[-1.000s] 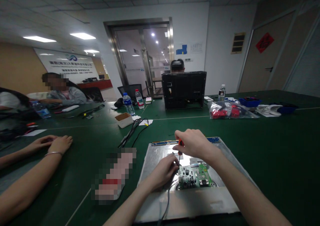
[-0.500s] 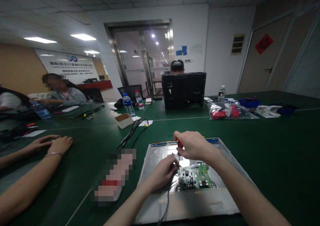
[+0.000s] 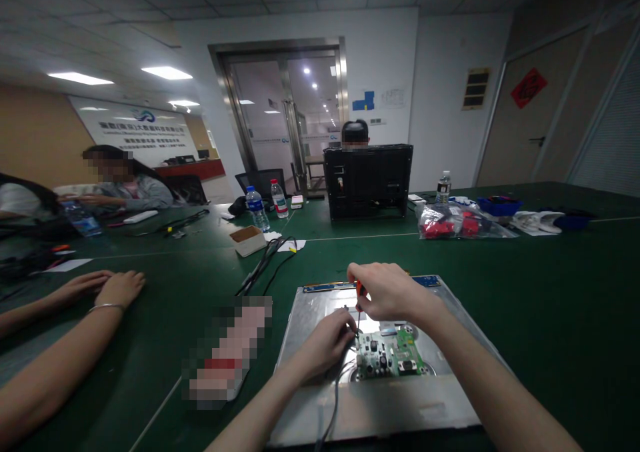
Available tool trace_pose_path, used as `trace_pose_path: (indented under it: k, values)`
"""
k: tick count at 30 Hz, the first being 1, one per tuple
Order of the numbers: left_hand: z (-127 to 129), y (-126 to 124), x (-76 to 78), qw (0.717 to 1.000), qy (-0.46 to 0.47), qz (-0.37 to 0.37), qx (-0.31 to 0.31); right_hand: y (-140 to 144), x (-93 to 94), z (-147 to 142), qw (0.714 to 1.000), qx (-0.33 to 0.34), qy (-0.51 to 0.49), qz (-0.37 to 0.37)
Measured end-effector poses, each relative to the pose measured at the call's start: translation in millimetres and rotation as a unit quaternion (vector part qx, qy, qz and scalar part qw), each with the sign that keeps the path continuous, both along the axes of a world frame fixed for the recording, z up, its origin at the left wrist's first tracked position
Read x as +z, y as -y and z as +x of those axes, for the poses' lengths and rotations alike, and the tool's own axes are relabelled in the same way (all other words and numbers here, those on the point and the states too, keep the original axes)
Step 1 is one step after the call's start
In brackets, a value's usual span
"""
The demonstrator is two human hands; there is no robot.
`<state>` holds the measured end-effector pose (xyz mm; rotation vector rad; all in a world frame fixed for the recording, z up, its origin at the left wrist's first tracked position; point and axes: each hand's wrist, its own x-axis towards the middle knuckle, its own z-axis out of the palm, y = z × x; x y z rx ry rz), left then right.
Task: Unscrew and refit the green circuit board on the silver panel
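My right hand [image 3: 393, 291] is closed round the orange handle of a screwdriver [image 3: 361, 290], held nearly upright. Its thin shaft points down to the upper left corner of a green circuit board [image 3: 383, 355]. Beside the tip, my left hand [image 3: 331, 337] has its fingers curled together at that same corner; what they pinch, if anything, is hidden. The board lies on the silver metal back of a flat display panel [image 3: 450, 395]. A dark cable [image 3: 336, 399] runs from under my left hand toward the near edge.
Left of the panel lies a blurred-out flat object [image 3: 235, 352], with black cables [image 3: 260, 265] and a small open box [image 3: 248, 241] beyond. Another person's hands [image 3: 117, 289] rest on the green table. Ahead stand bottles [image 3: 257, 209], a black monitor casing [image 3: 369, 182] and a plastic bag [image 3: 463, 224].
The screwdriver's handle has turned slightly and shows more orange. Both my hands stay in nearly the same place.
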<state>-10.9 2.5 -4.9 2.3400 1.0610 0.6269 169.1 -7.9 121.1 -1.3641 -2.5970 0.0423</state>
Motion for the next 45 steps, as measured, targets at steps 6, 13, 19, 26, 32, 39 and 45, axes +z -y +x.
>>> trace_pose_path:
  k: [6,13,19,26,32,39,45]
  values:
    - [0.2,2.6,2.2,1.000,-0.015,-0.012,0.017,-4.4,-1.1,-4.4,0.998,-0.048,0.029,0.027]
    - [0.1,0.4,-0.2,1.000,-0.007,-0.005,0.007,-1.5,-2.2,0.8,1.000,0.008,-0.015,0.021]
    - [0.2,1.2,2.0,1.000,-0.020,-0.008,0.016,-2.3,-2.4,-5.8,0.999,-0.017,0.019,0.033]
    - [-0.4,-0.5,-1.2,1.000,-0.008,-0.003,0.012,-0.7,-1.4,-2.8,0.999,-0.002,0.012,0.032]
    - [-0.6,-1.0,-1.5,1.000,-0.014,-0.003,0.013,-0.4,-1.1,-1.3,1.000,-0.001,0.013,0.023]
    - [-0.3,0.3,-0.9,1.000,-0.016,-0.009,0.019,-3.3,-0.8,-2.9,0.999,-0.032,0.028,0.020]
    - [-0.1,0.6,-0.1,1.000,-0.009,-0.008,0.011,1.5,1.5,4.8,1.000,0.022,-0.017,-0.014]
